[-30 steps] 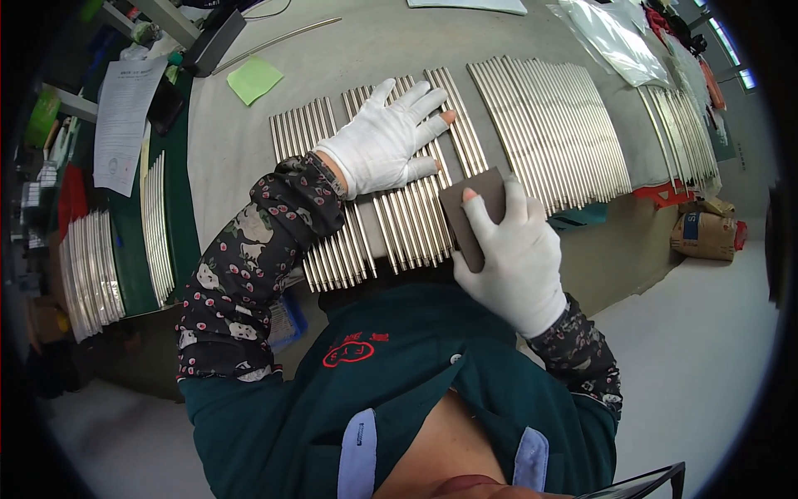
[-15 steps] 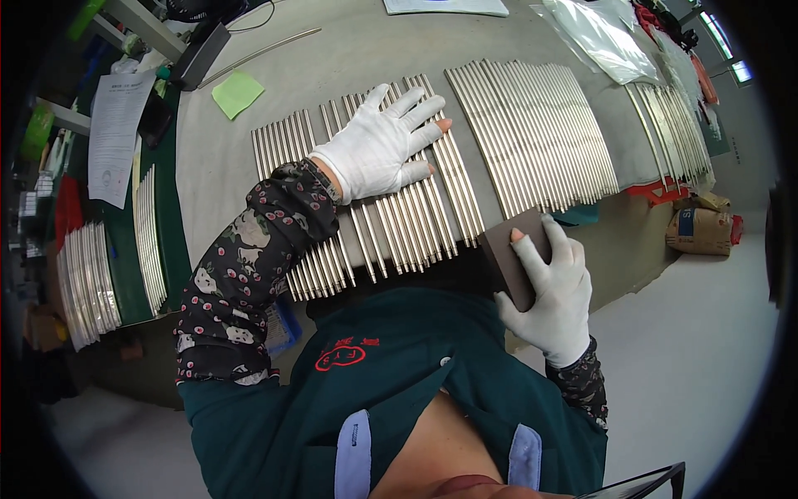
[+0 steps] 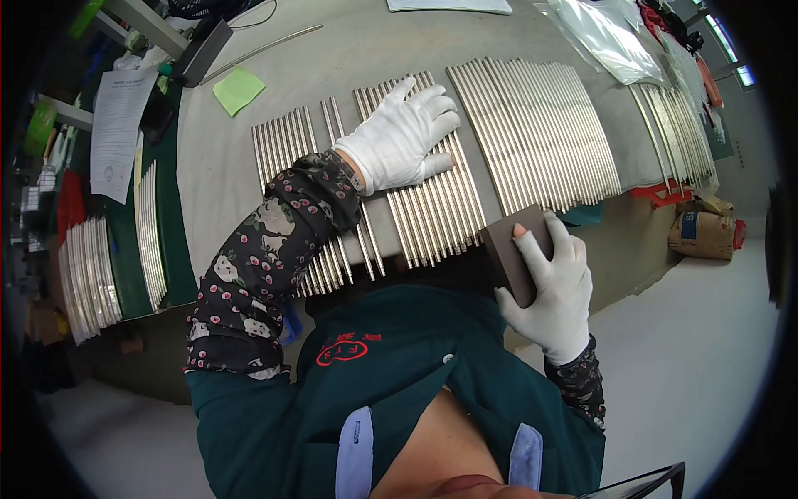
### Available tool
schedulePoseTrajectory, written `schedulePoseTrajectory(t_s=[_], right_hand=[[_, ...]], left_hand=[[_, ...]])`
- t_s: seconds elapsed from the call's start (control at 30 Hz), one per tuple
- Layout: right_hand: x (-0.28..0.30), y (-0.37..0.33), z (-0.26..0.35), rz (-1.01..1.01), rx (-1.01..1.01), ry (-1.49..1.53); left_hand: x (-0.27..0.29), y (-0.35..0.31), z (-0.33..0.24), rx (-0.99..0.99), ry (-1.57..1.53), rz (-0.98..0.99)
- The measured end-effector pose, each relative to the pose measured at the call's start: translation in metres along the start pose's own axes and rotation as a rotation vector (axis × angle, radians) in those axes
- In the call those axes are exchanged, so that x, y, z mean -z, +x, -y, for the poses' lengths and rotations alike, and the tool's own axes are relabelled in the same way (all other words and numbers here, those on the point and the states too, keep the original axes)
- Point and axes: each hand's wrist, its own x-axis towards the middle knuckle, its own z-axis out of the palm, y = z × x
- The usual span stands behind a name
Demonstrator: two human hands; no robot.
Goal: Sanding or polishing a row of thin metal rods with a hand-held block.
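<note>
- Since the earlier frame, the left hand (image 3: 401,137) is shifting slightly to the right, and the middle rods (image 3: 436,220) are bunching into a tighter group, while a couple of loose rods (image 3: 338,119) are standing off to their left.
- Grey desk (image 3: 216,158) is carrying several rows of slim silvery rods, all running away from the person.
- Right row (image 3: 536,137), the widest, is lying side by side, and a narrow gap is separating it from the middle rods.
- Middle rods are lying partly under the left hand, their near ends pointing toward the person.
- Left row (image 3: 278,145) is lying beyond the loose rods, and the patterned sleeve (image 3: 278,220) is hiding part of it.
- Clear plastic bags (image 3: 603,37) are lying past the right row, at the far right.
- Left hand, white-gloved, is resting palm down across the middle rods, fingers extended and parted.
- Right hand (image 3: 553,287), also white-gloved, is gripping a brownish-grey block (image 3: 509,249), fingers over its face.
- Block is sitting by the near ends, between middle rods and right row; whether it is touching them is hard to tell.
- Green paper slip (image 3: 238,91) is lying beyond the left row.
</note>
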Motion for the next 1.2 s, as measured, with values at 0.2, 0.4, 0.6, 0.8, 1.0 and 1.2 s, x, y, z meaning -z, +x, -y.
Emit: schedulePoseTrajectory(t_s=[0.2, 0.4, 0.6, 0.8, 1.0, 1.2], right_hand=[[-0.002, -0.005, -0.002, -0.015, -0.006, 0.015], [-0.005, 0.000, -0.007, -0.009, 0.022, 0.023], [-0.007, 0.003, 0.001, -0.015, 0.051, 0.037], [-0.011, 0.000, 0.008, -0.029, 0.036, 0.030], [-0.011, -0.001, 0.013, -0.020, 0.030, 0.043], [-0.010, -0.001, 0.013, 0.000, 0.023, 0.043]], left_hand=[[0.000, -0.019, 0.012, -0.106, 0.043, -0.072], [0.008, -0.037, 0.017, -0.067, 0.051, 0.026], [0.010, -0.040, 0.016, -0.047, 0.042, 0.010], [0.006, -0.033, 0.014, -0.045, 0.073, 0.015], [0.001, -0.027, 0.013, -0.044, 0.118, -0.009], [0.003, -0.025, 0.012, -0.049, 0.108, 0.007]])
